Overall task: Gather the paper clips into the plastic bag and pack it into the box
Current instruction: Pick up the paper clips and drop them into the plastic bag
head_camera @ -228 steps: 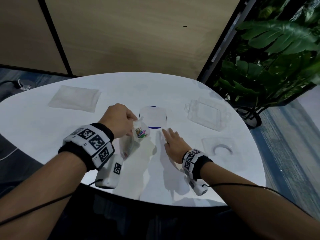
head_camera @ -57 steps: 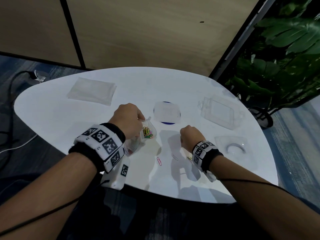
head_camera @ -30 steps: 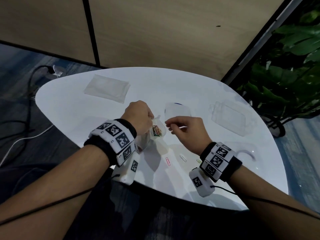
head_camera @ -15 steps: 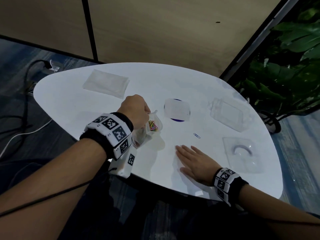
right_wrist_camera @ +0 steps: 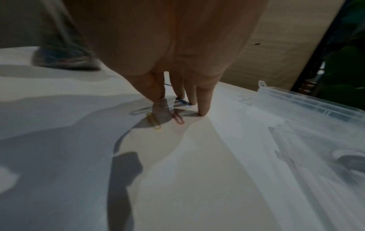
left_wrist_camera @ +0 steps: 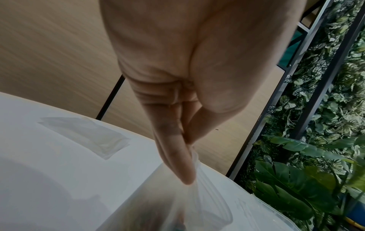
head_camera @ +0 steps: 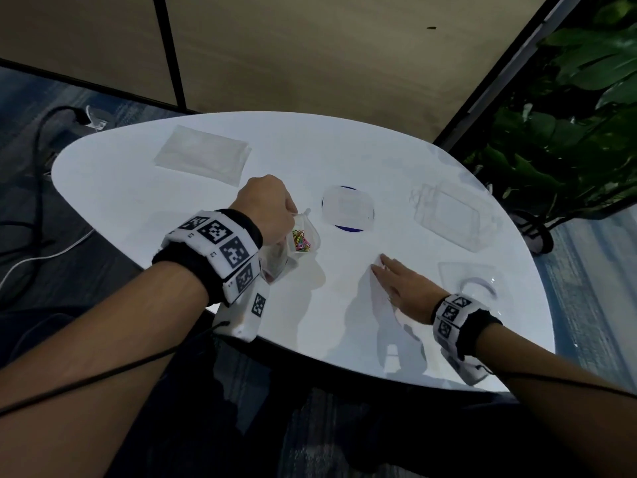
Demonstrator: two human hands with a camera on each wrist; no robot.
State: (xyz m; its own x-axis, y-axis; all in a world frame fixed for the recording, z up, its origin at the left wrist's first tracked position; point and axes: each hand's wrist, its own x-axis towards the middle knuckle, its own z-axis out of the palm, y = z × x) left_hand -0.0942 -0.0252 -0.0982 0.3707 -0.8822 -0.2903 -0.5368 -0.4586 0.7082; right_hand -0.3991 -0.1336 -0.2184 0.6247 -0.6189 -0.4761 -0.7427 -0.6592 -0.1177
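Observation:
My left hand point(head_camera: 265, 210) pinches the top of a small clear plastic bag point(head_camera: 303, 236) and holds it up over the white table point(head_camera: 138, 201); coloured paper clips point(head_camera: 301, 240) lie in it. The wrist view shows thumb and fingers point(left_wrist_camera: 177, 156) closed on the bag point(left_wrist_camera: 197, 203). My right hand point(head_camera: 396, 281) lies flat on the table, fingers straight. Under its fingertips point(right_wrist_camera: 202, 107) lie loose paper clips: a yellow one point(right_wrist_camera: 154, 121), a red one point(right_wrist_camera: 177, 119), a blue one point(right_wrist_camera: 183, 101) and a pale one point(right_wrist_camera: 140, 111). The clear plastic box point(head_camera: 455, 215) sits at the far right.
A flat stack of clear bags point(head_camera: 203, 157) lies at the far left. A clear square lid over a blue disc point(head_camera: 348, 208) sits mid-table. A clear tray with a ring shape point(head_camera: 472, 281) is beside my right wrist. A plant point(head_camera: 568, 115) stands to the right.
My right hand has slid forward across the table with flat fingers and now covers the spot where a loose blue clip lay. My left hand still holds the bag up.

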